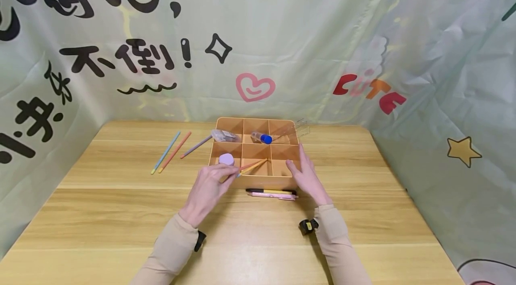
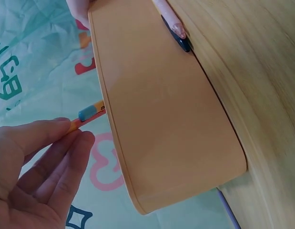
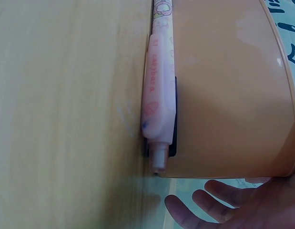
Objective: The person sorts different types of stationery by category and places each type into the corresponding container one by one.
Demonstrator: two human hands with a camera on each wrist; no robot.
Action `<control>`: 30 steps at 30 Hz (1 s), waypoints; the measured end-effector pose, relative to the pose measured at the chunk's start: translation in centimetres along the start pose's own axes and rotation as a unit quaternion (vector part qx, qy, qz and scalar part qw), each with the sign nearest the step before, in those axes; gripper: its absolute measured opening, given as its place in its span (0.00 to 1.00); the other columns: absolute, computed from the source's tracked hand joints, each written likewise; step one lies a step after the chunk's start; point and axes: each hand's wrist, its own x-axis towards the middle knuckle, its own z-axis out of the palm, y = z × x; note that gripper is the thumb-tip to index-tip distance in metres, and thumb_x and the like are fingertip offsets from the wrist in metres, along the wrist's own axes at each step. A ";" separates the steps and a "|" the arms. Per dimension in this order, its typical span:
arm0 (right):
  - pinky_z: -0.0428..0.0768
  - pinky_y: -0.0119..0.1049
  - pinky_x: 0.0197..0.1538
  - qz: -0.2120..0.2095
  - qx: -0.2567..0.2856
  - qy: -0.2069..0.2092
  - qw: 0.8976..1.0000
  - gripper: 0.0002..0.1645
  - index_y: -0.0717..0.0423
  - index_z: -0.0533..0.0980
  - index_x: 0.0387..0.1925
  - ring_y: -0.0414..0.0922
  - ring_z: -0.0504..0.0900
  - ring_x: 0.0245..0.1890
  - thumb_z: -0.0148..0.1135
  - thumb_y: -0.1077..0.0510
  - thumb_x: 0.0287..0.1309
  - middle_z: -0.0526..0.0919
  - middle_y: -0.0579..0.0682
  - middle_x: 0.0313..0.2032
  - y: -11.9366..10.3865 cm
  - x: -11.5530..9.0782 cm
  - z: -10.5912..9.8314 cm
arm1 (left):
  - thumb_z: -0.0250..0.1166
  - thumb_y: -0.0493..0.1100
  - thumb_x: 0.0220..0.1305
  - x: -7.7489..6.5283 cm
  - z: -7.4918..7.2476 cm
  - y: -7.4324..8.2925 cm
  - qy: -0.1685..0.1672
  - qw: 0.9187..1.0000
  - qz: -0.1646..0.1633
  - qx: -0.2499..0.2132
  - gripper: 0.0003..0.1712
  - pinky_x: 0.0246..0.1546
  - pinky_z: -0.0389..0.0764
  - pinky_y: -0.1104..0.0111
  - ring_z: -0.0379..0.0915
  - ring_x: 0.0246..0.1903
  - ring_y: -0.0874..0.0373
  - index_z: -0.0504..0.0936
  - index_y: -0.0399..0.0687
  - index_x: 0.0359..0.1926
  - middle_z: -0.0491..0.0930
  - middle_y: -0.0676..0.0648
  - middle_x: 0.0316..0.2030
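In the head view my left hand [image 1: 213, 186] is at the front of a tan compartment box [image 1: 262, 182]. Its thumb and fingertips pinch a red pencil [image 2: 76, 125] by its yellow end. A yellow pencil [image 1: 254, 167] with a blue end lies right beside it, over the front middle compartment. My right hand [image 1: 308, 177] rests at the box's right side, fingers extended along the outer wall and thumb over the rim. Its fingers [image 3: 223, 200] look spread and loose in the right wrist view. A pink pen [image 3: 159, 90] and a black-and-yellow pen [image 1: 262, 191] lie along the box's front.
Left of the box lie a blue pencil [image 1: 166, 153], another red pencil [image 1: 175, 152] and a purple pencil [image 1: 196, 146]. Inside are a clear packet [image 1: 224, 136], a blue-capped tube [image 1: 264, 138] and a purple round item [image 1: 226, 159]. A transparent piece [image 1: 302, 128] juts over the back right corner.
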 end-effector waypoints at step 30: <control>0.41 0.69 0.77 -0.007 -0.001 0.007 1.000 0.48 0.57 0.32 0.80 0.70 0.37 0.78 0.45 0.45 0.77 0.38 0.69 0.79 -0.1 0.0 0.0 | 0.73 0.34 0.58 0.1 0.0 0.2 -0.041 0.999 -0.035 -0.001 0.07 0.33 0.86 0.64 0.88 0.33 0.54 0.91 0.41 0.39 0.91 0.46 0.34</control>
